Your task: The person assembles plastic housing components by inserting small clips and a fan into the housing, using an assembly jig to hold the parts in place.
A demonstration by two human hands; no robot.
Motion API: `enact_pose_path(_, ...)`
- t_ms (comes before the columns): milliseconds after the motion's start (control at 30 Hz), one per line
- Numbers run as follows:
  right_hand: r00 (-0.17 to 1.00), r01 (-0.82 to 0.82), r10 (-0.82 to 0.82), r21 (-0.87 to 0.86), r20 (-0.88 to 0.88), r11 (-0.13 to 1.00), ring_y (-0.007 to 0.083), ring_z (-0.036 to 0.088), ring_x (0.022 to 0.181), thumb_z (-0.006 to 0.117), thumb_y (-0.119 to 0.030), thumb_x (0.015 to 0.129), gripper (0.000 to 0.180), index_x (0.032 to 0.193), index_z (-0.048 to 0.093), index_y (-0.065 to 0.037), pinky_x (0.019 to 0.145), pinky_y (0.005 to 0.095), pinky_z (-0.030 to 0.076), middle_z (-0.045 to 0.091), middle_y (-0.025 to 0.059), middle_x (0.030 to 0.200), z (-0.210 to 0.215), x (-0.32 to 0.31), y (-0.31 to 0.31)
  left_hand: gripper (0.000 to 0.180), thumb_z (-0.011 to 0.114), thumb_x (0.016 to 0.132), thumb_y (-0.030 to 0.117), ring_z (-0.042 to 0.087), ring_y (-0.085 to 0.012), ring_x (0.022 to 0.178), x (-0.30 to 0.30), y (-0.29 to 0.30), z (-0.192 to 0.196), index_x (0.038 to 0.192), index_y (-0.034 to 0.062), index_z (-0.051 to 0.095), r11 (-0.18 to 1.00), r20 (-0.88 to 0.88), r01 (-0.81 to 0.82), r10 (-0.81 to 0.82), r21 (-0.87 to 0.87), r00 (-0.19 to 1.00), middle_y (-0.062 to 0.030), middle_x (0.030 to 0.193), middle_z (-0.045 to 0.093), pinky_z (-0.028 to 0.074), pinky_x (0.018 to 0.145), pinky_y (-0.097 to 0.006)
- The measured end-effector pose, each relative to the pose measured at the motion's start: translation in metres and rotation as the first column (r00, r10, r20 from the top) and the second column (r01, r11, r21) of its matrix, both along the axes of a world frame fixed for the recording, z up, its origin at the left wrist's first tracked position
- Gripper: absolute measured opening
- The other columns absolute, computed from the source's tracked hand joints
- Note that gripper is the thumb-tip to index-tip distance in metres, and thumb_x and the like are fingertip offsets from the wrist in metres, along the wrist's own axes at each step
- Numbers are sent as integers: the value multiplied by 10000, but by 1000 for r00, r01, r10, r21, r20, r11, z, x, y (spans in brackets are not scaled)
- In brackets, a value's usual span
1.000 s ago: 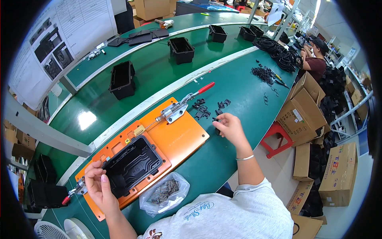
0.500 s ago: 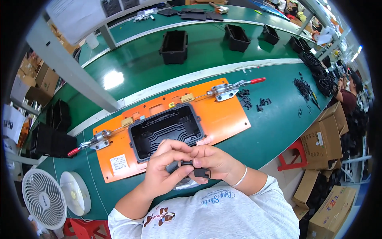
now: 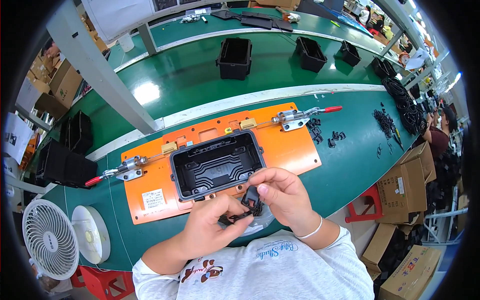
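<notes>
Low in front of my body, my right hand [image 3: 287, 200] pinches a small black plastic latch piece [image 3: 252, 196] between thumb and fingers. Just left of it, my left hand [image 3: 212, 222] is closed, its thumb and forefinger around something dark that I cannot make out. A clear plastic bag [image 3: 264, 220] with small black parts lies under the hands, partly covered by them. Beyond my fingers, an open black plastic box [image 3: 217, 167] sits in an orange fixture plate [image 3: 287, 160].
Two toggle clamps with red handles, left [image 3: 131, 169] and right [image 3: 294, 118], flank the box. Loose small black parts [image 3: 315, 131] lie to the right. More black boxes [image 3: 235, 58] stand on the far green bench. A white fan [image 3: 51, 240] stands at left, cardboard cartons [image 3: 405, 187] at right.
My hands have moved apart. The right hand has lifted the latch piece slightly, and the bag's black parts show more. The view has shifted a little, moving the fixture rightward in the picture.
</notes>
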State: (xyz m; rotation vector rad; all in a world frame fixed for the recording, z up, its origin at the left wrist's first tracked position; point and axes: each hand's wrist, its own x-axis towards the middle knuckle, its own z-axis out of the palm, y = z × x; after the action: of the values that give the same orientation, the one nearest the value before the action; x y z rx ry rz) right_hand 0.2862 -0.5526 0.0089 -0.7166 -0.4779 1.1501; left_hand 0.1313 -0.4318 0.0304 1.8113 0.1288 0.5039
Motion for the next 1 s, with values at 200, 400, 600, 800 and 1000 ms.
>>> enact_pose_path(200, 952, 87, -108, 87, 285, 992, 130, 614, 930, 607, 78, 881, 218, 1096, 602, 41, 848, 273, 523, 604, 83, 1045, 0, -5, -1, 164, 696, 802, -68, 662, -156, 840, 5, -3, -7, 865, -23, 552, 959, 56, -87, 106, -270, 993, -107, 887, 656, 551, 778, -284)
enact_pose_path(400, 936, -20, 22, -8, 352, 1000, 109, 606, 921, 602, 24, 909, 206, 1114, 587, 35, 749, 234, 527, 587, 93, 1067, 5, -7, -2, 185, 631, 839, -115, 639, -170, 895, 5, 4, -9, 935, -12, 512, 979, 109, -34, 56, -200, 992, -147, 959, 634, 553, 768, -282)
enact_pose_path(600, 941, -52, 78, -89, 330, 995, 95, 629, 818, 593, -35, 936, 90, 1008, 560, 8, 636, 208, 522, 633, 86, 992, 17, 11, 8, 138, 663, 848, -67, 660, -131, 828, -1, 11, -2, 951, -45, 574, 936, 53, -132, 158, -326, 986, -100, 913, 667, 551, 776, -266)
enact_pose_path(800, 214, 326, -152, 76, 965, 942, 151, 665, 746, 663, -33, 863, 99, 934, 625, 25, 643, 248, 528, 662, 86, 860, 29, 77, 76, 169, 612, 882, -51, 600, -95, 731, -13, 50, 10, 1044, -39, 659, 951, 104, -256, 276, -172, 956, -64, 906, 592, 482, 640, -202)
enact_pose_path(1000, -98, 256, 12, 13, 995, 967, 259, 649, 724, 723, 5, 746, 110, 844, 676, 23, 676, 324, 528, 645, 127, 807, 17, 93, 112, 296, 606, 888, -29, 553, -83, 772, -19, 75, 18, 1183, -14, 621, 911, 61, -400, 407, -101, 911, -50, 913, 604, 475, 692, -212)
